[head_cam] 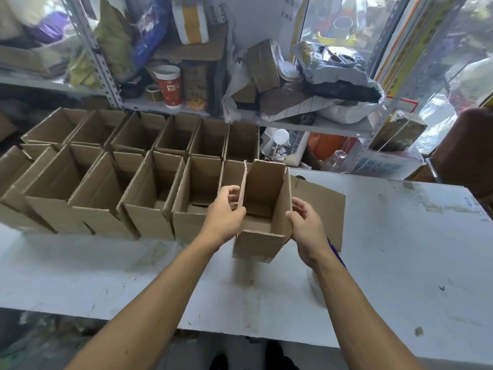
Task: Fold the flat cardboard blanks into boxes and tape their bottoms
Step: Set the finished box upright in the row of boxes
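Two hands grip one upright open box [262,209]: left hand [226,217] fingers curled over its left wall, right hand [306,225] clasping its right wall.

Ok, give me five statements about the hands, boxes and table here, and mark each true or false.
1. Both hands hold one open box. True: left hand on its left wall, right hand on its right.
2. The held box is closed on top. False: it is open, its inside visible.
3. Finished boxes stand in rows left of the held box. True.
4. A flat cardboard blank lies to the right of the held box. True.
5. The red paper cup stands on the white table. False: it stands on the shelf behind.
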